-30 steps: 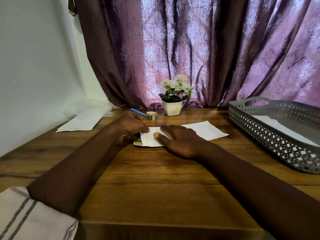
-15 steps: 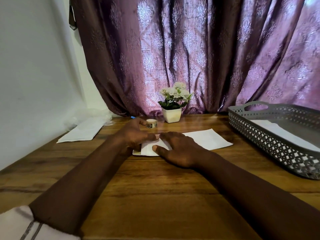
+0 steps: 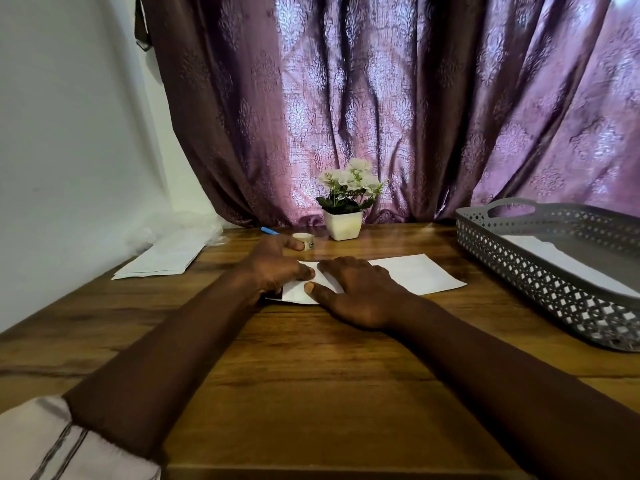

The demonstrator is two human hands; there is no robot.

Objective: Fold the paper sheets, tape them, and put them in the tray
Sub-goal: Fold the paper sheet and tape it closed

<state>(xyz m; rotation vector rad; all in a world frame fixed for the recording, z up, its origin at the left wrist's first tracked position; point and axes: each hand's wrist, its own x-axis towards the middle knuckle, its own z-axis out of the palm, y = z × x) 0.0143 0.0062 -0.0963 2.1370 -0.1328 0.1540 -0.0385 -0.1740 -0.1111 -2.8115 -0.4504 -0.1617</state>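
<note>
One sheet (image 3: 561, 258) lies in the tray (image 3: 519, 268); my right hand (image 3: 360, 292) presses straight fingers (image 3: 337, 266) on the half-folded paper (image 3: 415, 273), my left hand (image 3: 277, 265) grip I cannot tell, taping not yet done.

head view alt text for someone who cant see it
The left hand and right hand press a partly folded paper sheet on a wooden table. A tape roll lies beyond them; a grey tray sits at right.
</note>
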